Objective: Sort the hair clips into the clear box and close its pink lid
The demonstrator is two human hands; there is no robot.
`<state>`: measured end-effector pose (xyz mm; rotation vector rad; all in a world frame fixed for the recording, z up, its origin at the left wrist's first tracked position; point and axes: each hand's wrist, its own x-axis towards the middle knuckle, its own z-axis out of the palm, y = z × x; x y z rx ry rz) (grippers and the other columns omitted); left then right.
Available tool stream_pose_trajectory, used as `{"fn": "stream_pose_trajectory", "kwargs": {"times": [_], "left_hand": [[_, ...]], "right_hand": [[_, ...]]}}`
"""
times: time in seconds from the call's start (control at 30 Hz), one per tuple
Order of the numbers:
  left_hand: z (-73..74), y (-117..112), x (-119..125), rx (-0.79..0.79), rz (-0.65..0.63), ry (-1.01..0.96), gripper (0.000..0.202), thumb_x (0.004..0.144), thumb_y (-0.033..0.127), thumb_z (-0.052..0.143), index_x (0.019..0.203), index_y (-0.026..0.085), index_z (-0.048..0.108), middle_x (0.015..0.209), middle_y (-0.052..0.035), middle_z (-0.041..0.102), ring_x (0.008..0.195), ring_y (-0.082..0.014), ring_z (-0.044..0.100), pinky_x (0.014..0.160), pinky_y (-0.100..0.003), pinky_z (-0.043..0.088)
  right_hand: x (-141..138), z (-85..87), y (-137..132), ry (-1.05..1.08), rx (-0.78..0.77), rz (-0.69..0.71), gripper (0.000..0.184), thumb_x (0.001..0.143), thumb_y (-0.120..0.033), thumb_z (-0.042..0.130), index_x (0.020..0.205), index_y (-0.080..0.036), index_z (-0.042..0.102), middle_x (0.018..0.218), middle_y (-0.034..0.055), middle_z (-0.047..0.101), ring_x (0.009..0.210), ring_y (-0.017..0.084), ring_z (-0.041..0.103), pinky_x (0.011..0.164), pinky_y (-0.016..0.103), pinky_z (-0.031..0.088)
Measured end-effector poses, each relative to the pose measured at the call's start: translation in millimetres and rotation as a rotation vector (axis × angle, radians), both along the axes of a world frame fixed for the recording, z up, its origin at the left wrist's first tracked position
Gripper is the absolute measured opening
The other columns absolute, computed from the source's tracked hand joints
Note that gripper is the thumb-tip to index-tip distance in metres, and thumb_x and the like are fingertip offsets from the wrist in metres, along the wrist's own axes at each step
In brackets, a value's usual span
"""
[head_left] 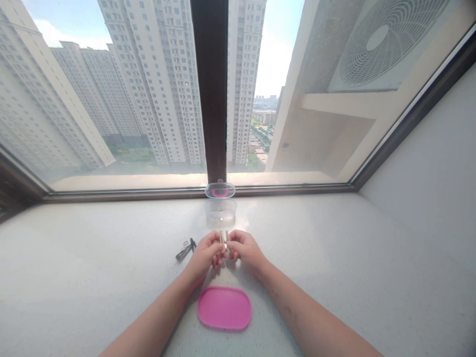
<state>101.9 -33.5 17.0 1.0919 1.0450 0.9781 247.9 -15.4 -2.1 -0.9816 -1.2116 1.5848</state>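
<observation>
My left hand (208,252) is closed, pinching a slim gold-coloured hair clip (222,237) upright between thumb and fingers. Close against it, my right hand (243,248) pinches a second slim gold-coloured hair clip (227,236). The two clips stand side by side, nearly touching, and their lower parts are hidden by my fingers. Several black hair clips (183,254) lie on the white sill just left of my left hand, partly covered by it. A pink oval tray (224,308) lies nearer to me, below both hands.
Beyond my hands stands a clear plastic box (220,213) with a few small things inside. Its lid (219,190), with a pink handle, is raised against the window frame (208,89). The white sill (111,267) runs to a wall (427,163) on the right.
</observation>
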Motion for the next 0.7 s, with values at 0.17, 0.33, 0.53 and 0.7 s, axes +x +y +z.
{"fn": "stream_pose_trajectory", "kwargs": {"times": [0.17,0.33,0.53,0.7], "left_hand": [[-0.5,0.3,-0.1,-0.003,0.001,0.003,0.015,0.071,0.027,0.057,0.081,0.016,0.054,0.057,0.0021,0.057,0.039,-0.0067,0.047,0.035,-0.014,0.028],[-1.6,0.9,-0.6,0.003,-0.001,-0.005,0.015,0.071,0.027,0.058,0.081,0.016,0.054,0.057,0.0022,0.057,0.039,-0.0071,0.047,0.035,-0.014,0.029],[-1.6,0.4,-1.1,0.020,-0.001,-0.008,0.016,0.072,0.027,0.060,0.082,0.016,0.055,0.058,0.0017,0.058,0.041,-0.0071,0.048,0.035,-0.014,0.029],[-0.9,0.0,-0.8,0.026,-0.006,-0.005,0.014,0.073,0.025,0.058,0.083,0.016,0.054,0.058,0.0020,0.058,0.040,-0.0066,0.047,0.035,-0.013,0.029]], "right_hand": [[0.4,-0.4,-0.1,-0.007,-0.003,0.000,0.013,0.068,-0.024,0.064,0.071,-0.016,0.054,0.052,-0.0028,0.057,0.045,0.010,0.053,0.040,0.018,0.039],[1.2,0.2,-0.5,-0.008,0.001,0.002,0.012,0.068,-0.024,0.064,0.070,-0.016,0.055,0.053,-0.0026,0.057,0.045,0.010,0.053,0.040,0.018,0.040],[1.0,1.3,-0.7,-0.003,-0.005,0.000,0.013,0.068,-0.024,0.064,0.070,-0.016,0.055,0.052,-0.0025,0.057,0.044,0.010,0.052,0.040,0.019,0.039],[0.4,2.6,-1.3,-0.002,-0.001,-0.002,0.013,0.068,-0.024,0.064,0.070,-0.016,0.054,0.052,-0.0034,0.056,0.045,0.010,0.052,0.040,0.018,0.039]]}}
